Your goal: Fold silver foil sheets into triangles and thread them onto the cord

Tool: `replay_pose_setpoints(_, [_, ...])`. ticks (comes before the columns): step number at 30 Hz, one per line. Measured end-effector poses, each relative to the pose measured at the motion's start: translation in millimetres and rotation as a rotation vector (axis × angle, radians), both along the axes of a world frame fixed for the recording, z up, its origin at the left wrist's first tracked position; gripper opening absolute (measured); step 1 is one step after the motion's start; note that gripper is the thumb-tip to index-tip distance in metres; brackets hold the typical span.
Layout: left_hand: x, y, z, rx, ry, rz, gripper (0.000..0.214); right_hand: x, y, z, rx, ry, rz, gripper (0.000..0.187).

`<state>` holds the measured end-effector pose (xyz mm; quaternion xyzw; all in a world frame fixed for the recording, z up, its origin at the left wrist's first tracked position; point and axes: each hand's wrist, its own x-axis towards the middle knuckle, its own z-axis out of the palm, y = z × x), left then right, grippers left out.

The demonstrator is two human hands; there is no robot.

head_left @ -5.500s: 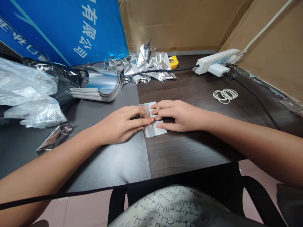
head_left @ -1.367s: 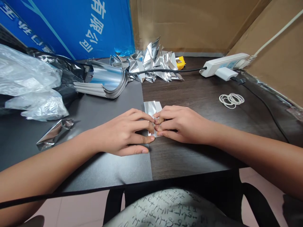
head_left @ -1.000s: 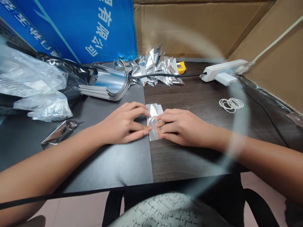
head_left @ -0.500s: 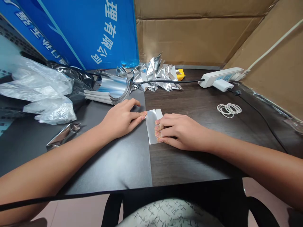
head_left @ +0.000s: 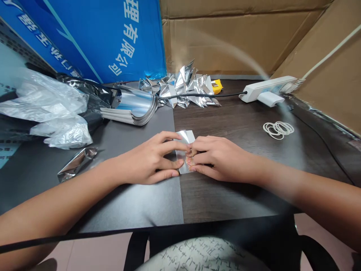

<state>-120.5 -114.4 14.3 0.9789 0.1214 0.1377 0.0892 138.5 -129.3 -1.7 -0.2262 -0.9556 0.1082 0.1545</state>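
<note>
A small silver foil sheet (head_left: 186, 137) with a pale right edge lies flat on the desk between my hands. My left hand (head_left: 152, 158) rests over its left side, fingers spread and their tips touching the foil. From the right, my right hand (head_left: 222, 156) has its fingers curled and bunched on the sheet's right edge; what the fingertips pinch is partly hidden. Behind my left hand sits a stack of curved silver sheets (head_left: 135, 103). Crumpled, pointed foil pieces (head_left: 184, 86) are heaped at the back.
A folded foil packet (head_left: 77, 163) lies beside my left forearm, near clear plastic bags (head_left: 56, 109). At right are white loops (head_left: 278, 130), a power strip (head_left: 269, 88) with a plug and cords. A yellow object (head_left: 217, 86) stands by the foil heap. Cardboard (head_left: 225, 45) walls the back.
My left hand has moved from the sheet's upper left corner down and right onto the foil, its fingers spreading. My right hand stays at the right edge. The view has shifted slightly.
</note>
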Motion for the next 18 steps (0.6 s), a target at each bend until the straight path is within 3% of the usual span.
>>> replay_pose_setpoints(5, [5, -14, 13.1, -0.178, 0.07, -0.09, 0.018, 1, 0, 0.8, -0.019, 0.008, 0.008, 0.023])
replay_pose_setpoints(10, [6, -14, 8.2, -0.278, -0.013, -0.099, 0.015, 1, 1, 0.5, -0.013, -0.005, 0.023, 0.025])
replay_pose_setpoints(14, [6, -9, -3.0, -0.165, -0.137, 0.026, 0.02, 4, 4, -1.3, -0.006, 0.024, 0.032, 0.024])
replay_pose_setpoints(18, [5, -5, -10.2, -0.004, -0.049, 0.191, 0.026, 9, 5, -2.3, 0.041, 0.042, 0.03, 0.024])
